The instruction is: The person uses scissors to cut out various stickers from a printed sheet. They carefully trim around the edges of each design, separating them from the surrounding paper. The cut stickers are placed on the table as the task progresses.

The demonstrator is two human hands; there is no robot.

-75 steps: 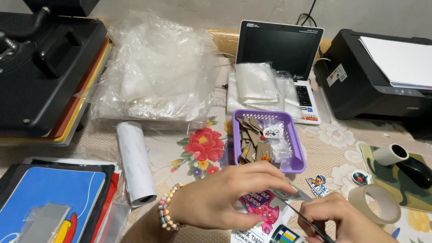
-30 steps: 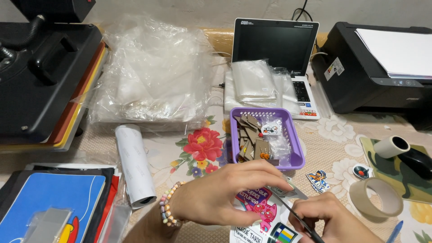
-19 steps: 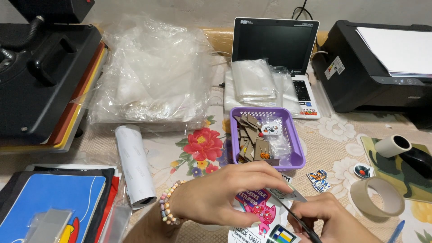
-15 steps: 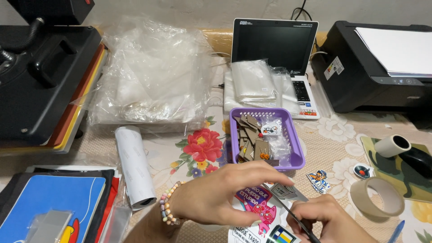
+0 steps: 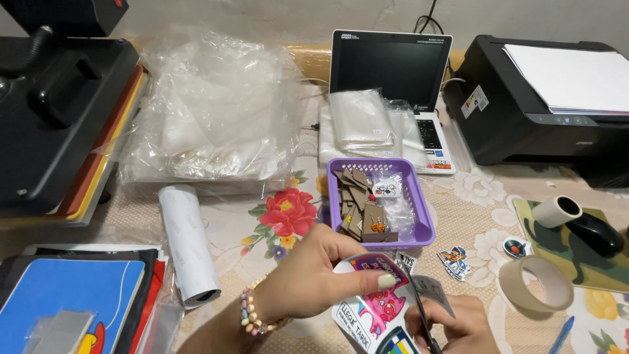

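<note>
Sticker sheet (image 5: 373,308) is pinched by left hand (image 5: 314,278) low over the counter (image 5: 262,196) | scissors (image 5: 422,314) are gripped by right hand (image 5: 455,324), blades at the sheet | purple basket (image 5: 426,226) just behind.

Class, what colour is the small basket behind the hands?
Purple; the basket shows best in the head view, holding brown card pieces.

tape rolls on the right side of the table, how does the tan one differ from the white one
The tan tape roll is wide, thin-walled and lies flat on the tablecloth, its hole facing up. The white tape roll is narrower, with a thicker wall, and rests tilted on the camouflage mat against the black mouse. The tan one is nearer the right hand. Both are round with an open middle, and no hand touches either.
</note>
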